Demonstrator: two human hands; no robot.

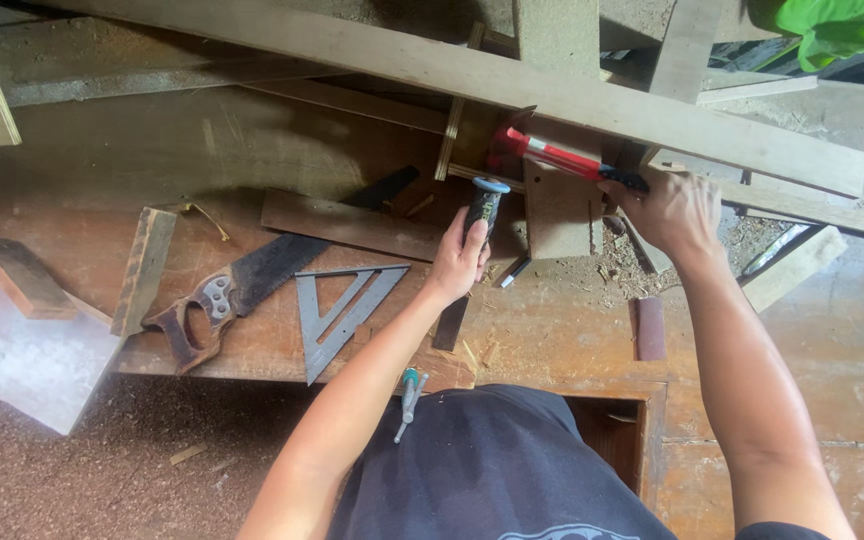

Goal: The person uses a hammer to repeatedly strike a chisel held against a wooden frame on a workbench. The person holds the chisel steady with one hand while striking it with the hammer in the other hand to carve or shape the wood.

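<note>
While both hands' fingers close on a dark-handled tool (pixel 484 208) and red clamp (pixel 562 157), sawdust covers the worn wooden workbench (pixel 102 180).

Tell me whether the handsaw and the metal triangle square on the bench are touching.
Apart. The head view shows a strip of bare bench between the handsaw blade's lower edge and the triangle square lying just right of it.
</note>
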